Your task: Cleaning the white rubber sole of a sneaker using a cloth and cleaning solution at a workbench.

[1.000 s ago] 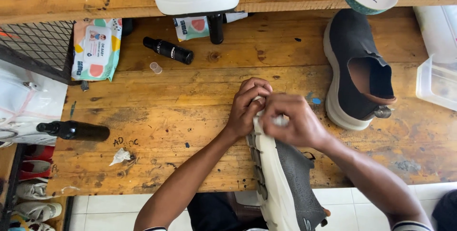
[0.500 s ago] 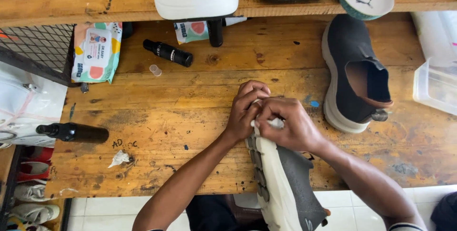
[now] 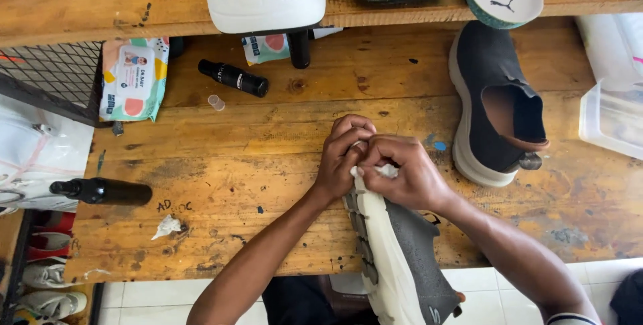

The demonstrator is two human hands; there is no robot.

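Grey shoe [image 3: 408, 265] lay sole-side up over the worktop [image 3: 254, 164] edge, its toe gripped by both hands. Left hand [image 3: 345, 154] and right hand [image 3: 402, 171] were closed together around a white wipe [image 3: 385, 171] at the toe, hardly shifted from a second earlier, so the rubbing appeared to continue on one spot.

Grey white-soled shoe [image 3: 402, 258] tilted sole-up, white wipe [image 3: 385, 171] at toe.
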